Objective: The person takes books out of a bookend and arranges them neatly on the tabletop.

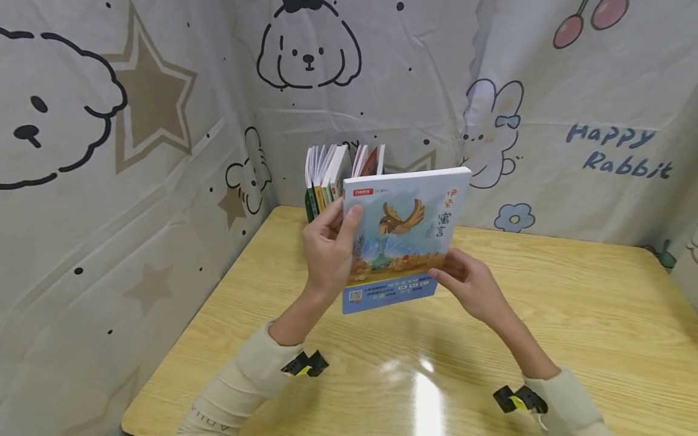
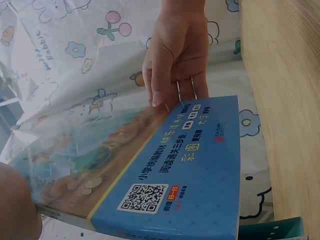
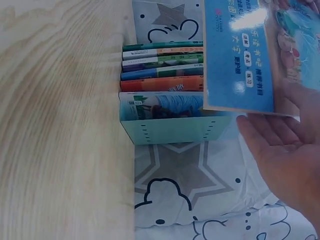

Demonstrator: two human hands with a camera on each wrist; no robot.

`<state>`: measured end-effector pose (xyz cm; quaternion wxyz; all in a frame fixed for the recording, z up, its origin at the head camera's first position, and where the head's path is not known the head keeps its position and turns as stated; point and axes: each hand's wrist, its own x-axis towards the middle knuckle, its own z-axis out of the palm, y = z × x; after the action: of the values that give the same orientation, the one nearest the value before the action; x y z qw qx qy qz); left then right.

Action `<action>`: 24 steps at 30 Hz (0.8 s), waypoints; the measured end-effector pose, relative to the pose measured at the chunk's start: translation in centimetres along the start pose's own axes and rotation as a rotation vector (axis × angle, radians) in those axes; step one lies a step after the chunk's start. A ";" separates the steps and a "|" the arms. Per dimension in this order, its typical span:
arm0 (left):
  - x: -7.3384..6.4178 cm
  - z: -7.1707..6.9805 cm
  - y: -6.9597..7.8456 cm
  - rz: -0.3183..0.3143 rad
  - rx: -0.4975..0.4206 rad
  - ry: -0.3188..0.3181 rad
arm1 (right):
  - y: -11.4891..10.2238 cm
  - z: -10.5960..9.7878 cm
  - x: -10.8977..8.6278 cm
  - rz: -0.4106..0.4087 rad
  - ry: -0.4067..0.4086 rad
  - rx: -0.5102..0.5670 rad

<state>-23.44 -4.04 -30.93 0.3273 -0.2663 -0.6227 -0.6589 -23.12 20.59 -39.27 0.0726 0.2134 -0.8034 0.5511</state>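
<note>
A picture book (image 1: 395,236) with a bird on its cover and a blue band along the bottom is held up over the table, slightly tilted. My left hand (image 1: 329,251) grips its left edge, thumb on the front cover. At the lower right edge, my right hand (image 1: 474,287) holds it between thumb and fingers. The left wrist view shows the blue band (image 2: 175,170) with a QR code close up. Behind the book, several upright books (image 1: 324,172) stand in a row, partly hidden. In the right wrist view they sit in a pale green book holder (image 3: 172,131).
A light wood table (image 1: 545,303) spreads beneath, with a bright glare near the front. Patterned cloth (image 1: 382,79) with cartoon animals and stars hangs behind and on the left. The holder stands by the table's back left corner, close to the cloth.
</note>
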 end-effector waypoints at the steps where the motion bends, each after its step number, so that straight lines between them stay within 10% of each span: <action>1: 0.0 0.0 0.0 -0.006 -0.006 -0.001 | 0.0 0.0 -0.1 -0.007 0.005 0.017; 24: 1.0 1.0 -1.7 -0.118 -0.024 -0.063 | 1.0 -1.8 -2.5 -0.050 0.124 0.057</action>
<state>-25.39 -3.15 -31.20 0.2647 -0.2536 -0.6395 -0.6758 -21.54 23.22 -40.26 0.1298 0.2008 -0.7758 0.5840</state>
